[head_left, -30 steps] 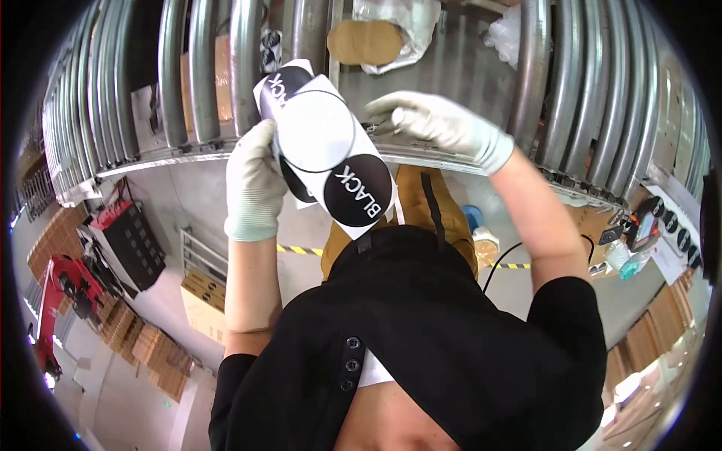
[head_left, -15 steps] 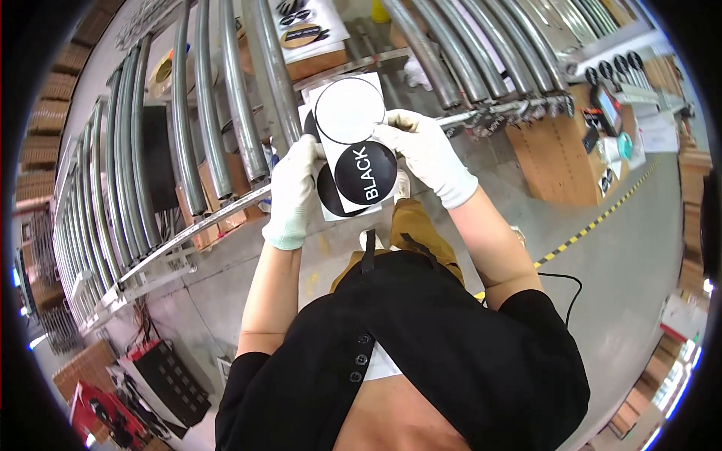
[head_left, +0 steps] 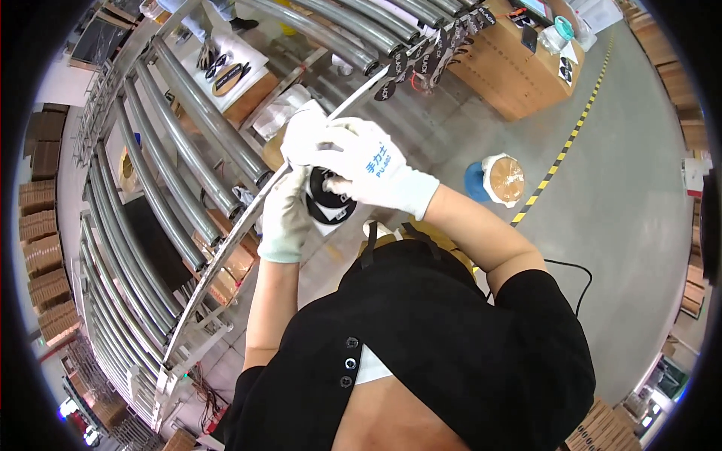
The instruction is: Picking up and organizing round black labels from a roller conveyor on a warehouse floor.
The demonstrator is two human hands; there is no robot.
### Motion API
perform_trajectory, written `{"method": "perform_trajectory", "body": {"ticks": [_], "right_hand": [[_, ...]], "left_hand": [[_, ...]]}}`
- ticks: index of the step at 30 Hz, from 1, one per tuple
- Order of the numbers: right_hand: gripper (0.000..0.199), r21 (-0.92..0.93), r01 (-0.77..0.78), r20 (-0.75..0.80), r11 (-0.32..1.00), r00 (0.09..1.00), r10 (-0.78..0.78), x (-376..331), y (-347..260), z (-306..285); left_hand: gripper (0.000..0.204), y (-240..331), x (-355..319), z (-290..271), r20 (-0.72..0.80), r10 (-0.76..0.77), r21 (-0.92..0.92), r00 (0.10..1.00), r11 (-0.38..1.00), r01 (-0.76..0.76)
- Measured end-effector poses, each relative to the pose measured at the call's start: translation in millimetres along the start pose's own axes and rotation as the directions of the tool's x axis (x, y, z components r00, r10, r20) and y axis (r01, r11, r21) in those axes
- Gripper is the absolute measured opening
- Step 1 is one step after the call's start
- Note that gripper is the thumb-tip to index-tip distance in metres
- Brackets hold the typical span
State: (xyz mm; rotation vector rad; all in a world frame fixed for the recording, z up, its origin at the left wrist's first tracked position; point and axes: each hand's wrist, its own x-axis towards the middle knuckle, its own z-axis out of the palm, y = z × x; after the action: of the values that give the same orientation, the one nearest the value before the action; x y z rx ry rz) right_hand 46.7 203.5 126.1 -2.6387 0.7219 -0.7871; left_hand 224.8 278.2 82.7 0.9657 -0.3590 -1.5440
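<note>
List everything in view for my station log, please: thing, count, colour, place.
card pack: one, white with black discs, between both hands
rollers: many, grey, conveyor at left
hung cards: a row, black and white, on the rail at top
cardboard table: one, brown, top right
tape roll: one, tan on a blue base, floor at right
floor tape: one line, yellow and black, right
left hand: white glove, under the pack
right hand: white glove, over the pack

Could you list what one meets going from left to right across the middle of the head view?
Grey roller rails → left hand → black-and-white card → right hand → blue drum with tan lid → yellow-black floor tape.
</note>
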Motion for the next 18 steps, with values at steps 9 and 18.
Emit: {"method": "perform_trajectory", "body": {"ticks": [9,18], "right_hand": [[0.053,-0.028,0.104,-0.062,0.994,0.992,-0.106,-3,8,-18],[0.025,-0.067,0.293,-0.184,0.954,0.936,-0.301,5,18,-7]], "left_hand": [[0.030,2,-8,44,-0.041,-0.071,-0.032,0.997,0.997,0.070],[0.020,-22,8,21,-0.069,-0.006,0.025,0.998,1.000,0.007]]}}
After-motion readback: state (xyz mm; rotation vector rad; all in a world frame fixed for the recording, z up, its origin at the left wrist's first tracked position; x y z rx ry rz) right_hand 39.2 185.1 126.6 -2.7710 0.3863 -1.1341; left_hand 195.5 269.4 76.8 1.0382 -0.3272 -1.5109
